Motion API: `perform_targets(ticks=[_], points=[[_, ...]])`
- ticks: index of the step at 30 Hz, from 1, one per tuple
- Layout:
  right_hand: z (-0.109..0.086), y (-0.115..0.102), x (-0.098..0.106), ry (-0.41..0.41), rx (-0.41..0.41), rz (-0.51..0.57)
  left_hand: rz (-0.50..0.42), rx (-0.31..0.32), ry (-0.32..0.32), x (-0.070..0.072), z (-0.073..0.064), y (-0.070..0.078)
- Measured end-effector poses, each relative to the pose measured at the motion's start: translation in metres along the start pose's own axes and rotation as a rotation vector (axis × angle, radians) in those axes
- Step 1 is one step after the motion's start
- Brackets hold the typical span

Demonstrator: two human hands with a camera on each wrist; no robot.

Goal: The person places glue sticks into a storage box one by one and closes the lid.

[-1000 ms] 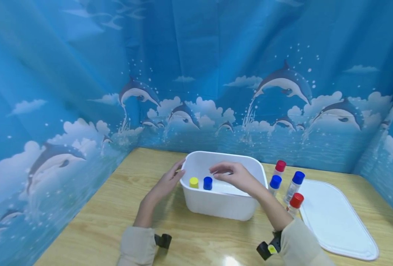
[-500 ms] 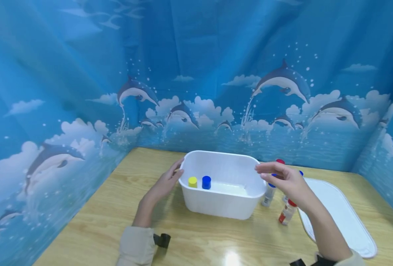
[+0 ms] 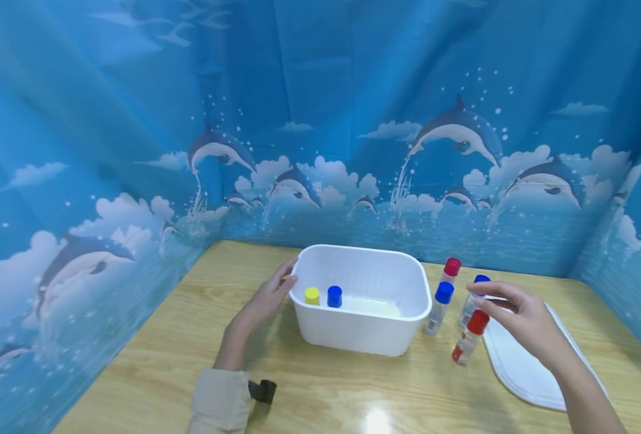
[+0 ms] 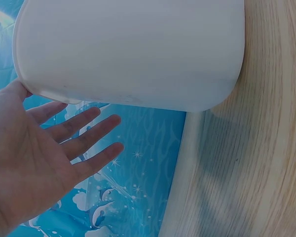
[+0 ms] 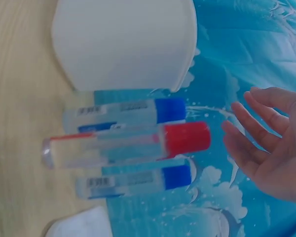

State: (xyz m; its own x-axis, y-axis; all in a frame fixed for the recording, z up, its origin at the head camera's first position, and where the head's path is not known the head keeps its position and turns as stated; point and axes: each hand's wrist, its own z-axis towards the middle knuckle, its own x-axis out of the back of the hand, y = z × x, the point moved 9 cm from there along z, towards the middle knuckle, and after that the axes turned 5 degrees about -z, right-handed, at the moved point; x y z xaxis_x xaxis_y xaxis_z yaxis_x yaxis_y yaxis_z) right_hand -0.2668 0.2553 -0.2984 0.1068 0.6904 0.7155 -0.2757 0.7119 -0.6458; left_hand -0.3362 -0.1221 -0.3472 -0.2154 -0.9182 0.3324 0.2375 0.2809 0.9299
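my left hand rests flat against the white tub, fingers straight. my right hand hovers released — fingers loose — just beside the red-capped bottle standing on the desk, holding nothing.

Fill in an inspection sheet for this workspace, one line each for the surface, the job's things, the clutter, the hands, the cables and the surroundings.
Surface: wooden table, light grain, a glare spot near the front edge.
Job's things: white tub holding a yellow-capped bottle and a blue-capped bottle; four bottles upright right of the tub: front red-capped bottle, back red-capped bottle, near blue-capped bottle, far blue-capped bottle.
Clutter: white lid flat on the table, far right.
Hands: left hand open, fingers at the tub's left rim; right hand open above the front red-capped bottle, no grip on anything.
Cables: nothing seen.
Surroundings: blue dolphin backdrop on three sides.
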Motion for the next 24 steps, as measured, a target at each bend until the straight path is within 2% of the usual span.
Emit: perform_targets(ticks=[3, 6, 9, 17, 24], points=[[-0.002, 0.011, -0.001, 0.012, 0.000, -0.041, -0.010, 0.014, 0.011, 0.001, 0.005, -0.013], [-0.004, 0.020, -0.006, 0.021, 0.020, -0.037, -0.004, 0.035, 0.023, 0.002, 0.008, -0.022], [-0.006, 0.029, -0.011, 0.011, 0.024, -0.021, -0.002, 0.037, 0.027, 0.001, 0.009, -0.024], [-0.009, 0.047, -0.027, -0.042, -0.048, 0.057, -0.001, 0.027, 0.019, 0.001, 0.009, -0.022], [-0.012, 0.043, -0.027, -0.024, -0.005, 0.063, 0.009, 0.072, 0.016, 0.001, 0.007, -0.026]])
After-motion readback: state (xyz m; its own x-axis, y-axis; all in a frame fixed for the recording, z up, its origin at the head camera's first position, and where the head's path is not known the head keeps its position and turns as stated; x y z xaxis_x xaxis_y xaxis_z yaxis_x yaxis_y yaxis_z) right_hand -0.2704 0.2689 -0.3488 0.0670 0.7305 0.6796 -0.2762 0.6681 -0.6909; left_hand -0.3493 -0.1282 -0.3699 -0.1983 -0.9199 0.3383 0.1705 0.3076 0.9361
